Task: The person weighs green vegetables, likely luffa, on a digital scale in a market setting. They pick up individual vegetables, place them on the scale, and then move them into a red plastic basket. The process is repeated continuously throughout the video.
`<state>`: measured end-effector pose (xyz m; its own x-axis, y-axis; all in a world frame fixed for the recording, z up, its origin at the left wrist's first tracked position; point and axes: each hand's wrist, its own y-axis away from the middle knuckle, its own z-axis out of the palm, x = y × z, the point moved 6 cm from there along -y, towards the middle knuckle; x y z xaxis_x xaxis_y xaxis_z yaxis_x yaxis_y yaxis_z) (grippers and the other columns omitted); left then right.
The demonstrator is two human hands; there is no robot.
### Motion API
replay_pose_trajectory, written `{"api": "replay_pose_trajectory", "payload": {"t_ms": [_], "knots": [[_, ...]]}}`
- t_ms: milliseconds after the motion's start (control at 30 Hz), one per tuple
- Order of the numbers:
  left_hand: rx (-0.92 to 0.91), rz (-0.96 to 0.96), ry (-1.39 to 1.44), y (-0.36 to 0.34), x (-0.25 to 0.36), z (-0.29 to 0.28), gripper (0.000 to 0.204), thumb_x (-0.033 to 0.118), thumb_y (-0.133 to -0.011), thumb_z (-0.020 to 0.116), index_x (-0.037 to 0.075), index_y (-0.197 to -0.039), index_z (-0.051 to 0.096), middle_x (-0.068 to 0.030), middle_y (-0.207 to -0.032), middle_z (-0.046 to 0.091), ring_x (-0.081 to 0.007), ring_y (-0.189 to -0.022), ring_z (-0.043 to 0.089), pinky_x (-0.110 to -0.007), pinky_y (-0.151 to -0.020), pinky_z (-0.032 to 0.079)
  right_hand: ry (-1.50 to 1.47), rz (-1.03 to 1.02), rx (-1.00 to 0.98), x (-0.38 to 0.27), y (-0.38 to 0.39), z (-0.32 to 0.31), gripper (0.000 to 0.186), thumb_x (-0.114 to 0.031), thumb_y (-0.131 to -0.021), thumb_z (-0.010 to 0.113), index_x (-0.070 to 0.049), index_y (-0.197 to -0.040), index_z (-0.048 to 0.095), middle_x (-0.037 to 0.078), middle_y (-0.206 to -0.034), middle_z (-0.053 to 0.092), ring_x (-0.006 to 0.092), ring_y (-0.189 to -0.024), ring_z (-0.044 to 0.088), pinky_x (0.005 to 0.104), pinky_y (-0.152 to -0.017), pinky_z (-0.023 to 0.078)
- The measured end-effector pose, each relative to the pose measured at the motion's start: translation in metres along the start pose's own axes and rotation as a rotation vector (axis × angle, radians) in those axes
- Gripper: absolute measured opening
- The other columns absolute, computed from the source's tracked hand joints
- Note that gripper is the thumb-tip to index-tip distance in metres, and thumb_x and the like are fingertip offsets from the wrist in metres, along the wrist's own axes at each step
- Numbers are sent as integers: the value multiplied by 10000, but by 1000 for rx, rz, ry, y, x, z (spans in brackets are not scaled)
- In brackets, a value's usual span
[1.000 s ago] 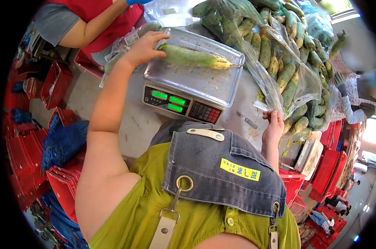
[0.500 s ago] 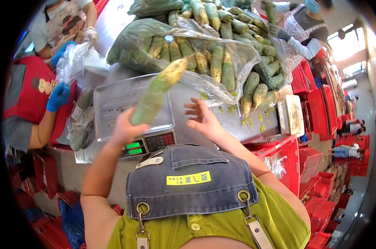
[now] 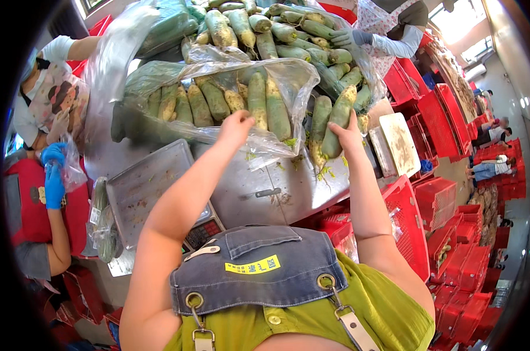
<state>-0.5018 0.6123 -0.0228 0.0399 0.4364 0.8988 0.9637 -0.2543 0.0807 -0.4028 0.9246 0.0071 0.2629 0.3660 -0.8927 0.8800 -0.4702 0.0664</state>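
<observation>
My right hand [image 3: 348, 133] is wrapped round a green radish [image 3: 341, 112], its pale yellowish end pointing up and away from me. Beside it on the metal table lies another green radish [image 3: 320, 126]. At the near lip of a clear plastic bag [image 3: 209, 136], my left hand [image 3: 235, 128] has its fingers closed, seemingly pinching the film; the fingertips are partly hidden. Inside the bag several green radishes [image 3: 211, 99] lie side by side. A scale with a metal tray [image 3: 151, 187] stands left of my forearm, nothing on the tray.
Beyond the bag rises a heap of loose radishes [image 3: 294, 35]. A co-worker's gloved hand [image 3: 350, 38] touches it at the far right. On the left, another person's blue gloves [image 3: 54, 175] hold thin plastic. Bagged radishes [image 3: 104, 225] lie beside the scale; red crates [image 3: 446, 126] line the right.
The radish that was in my left hand over the scale is gone from it. That hand has moved right to the bag; my right hand has reached forward and right and grasped a radish.
</observation>
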Motion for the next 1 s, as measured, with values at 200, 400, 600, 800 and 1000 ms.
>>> {"api": "replay_pose_trajectory", "payload": {"t_ms": [200, 400, 600, 800, 1000], "knots": [[-1, -393, -40, -70, -71, 68, 682, 440, -715, 714, -77, -1130, 553, -237, -1073, 617, -333, -1003, 601, -381, -862, 452, 904, -193, -96, 33, -11, 41, 649, -419, -734, 641, -221, -1327, 461, 206, -1394, 358, 369, -1305, 314, 548, -1067, 231], [0, -483, 264, -62, -63, 79, 394, 215, -712, 769, -72, -913, 589, -148, -901, 628, -224, -709, 586, -333, -609, 455, 917, -466, -95, 42, 28, 74, 390, -294, -735, 633, -108, -1077, 620, 136, -1295, 480, 286, -1266, 382, 596, -1066, 158], [-22, -516, 515, -62, -64, 79, 374, 168, -712, 755, -95, -931, 603, -130, -874, 626, -165, -636, 557, -296, -584, 438, 517, -446, 120, 40, 13, 47, 297, -227, -753, 622, -93, -1018, 631, 72, -1160, 586, 254, -1148, 489, 539, -1077, 179], [88, -356, -252, -67, -15, 91, 726, 352, -660, 788, -100, -1149, 497, -240, -1078, 613, -335, -973, 618, -365, -829, 484, 373, -378, -5, 36, 14, 45, 267, -171, -753, 630, -51, -991, 626, 121, -1105, 606, 304, -1080, 521, 466, -1018, 308], [-83, -566, 1036, -70, -34, 92, 416, 140, -728, 669, -40, -1077, 531, -118, -953, 629, -258, -823, 624, -374, -731, 524, 184, -618, -170, -23, 60, 56, 393, -112, -749, 636, -33, -1126, 558, 163, -1194, 550, 346, -1142, 486, 414, -975, 389]]}}
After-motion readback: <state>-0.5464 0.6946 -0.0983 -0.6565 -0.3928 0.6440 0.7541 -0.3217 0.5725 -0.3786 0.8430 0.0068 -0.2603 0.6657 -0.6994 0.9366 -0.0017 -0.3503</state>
